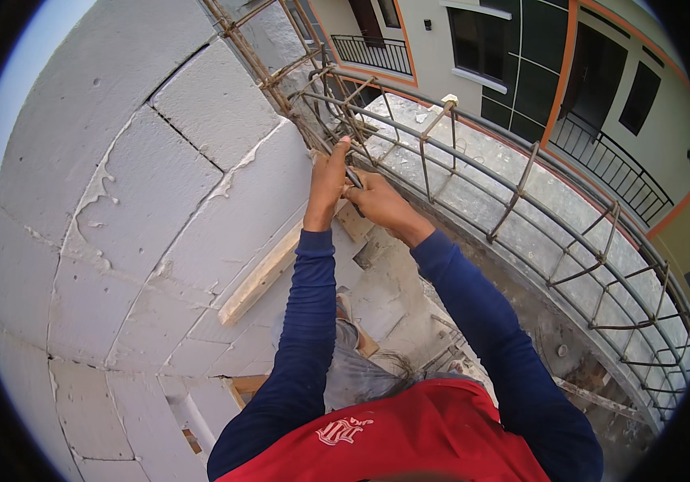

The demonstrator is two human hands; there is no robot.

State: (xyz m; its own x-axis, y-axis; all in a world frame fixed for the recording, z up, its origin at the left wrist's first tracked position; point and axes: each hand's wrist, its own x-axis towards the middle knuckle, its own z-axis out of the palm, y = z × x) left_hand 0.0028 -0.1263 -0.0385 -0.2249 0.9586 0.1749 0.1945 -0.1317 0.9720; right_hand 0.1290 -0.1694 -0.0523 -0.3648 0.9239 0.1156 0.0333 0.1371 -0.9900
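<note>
My two hands meet at the corner where an upright rebar column cage joins a long horizontal rebar cage. My right hand is closed around a slim dark metal tool; most of it is covered by the fingers, so its kind cannot be told. Close against the column bars, my left hand has its fingers curled in and its thumb pointing up. What those fingers hold is hidden. Thin bars and stirrups crowd together just beyond both hands.
A wall of pale lightweight blocks with mortar-smeared joints rises at left. A wooden plank leans along it. Below is a rough, debris-strewn floor. Past the horizontal cage lie a grey concrete surface and a building with balconies.
</note>
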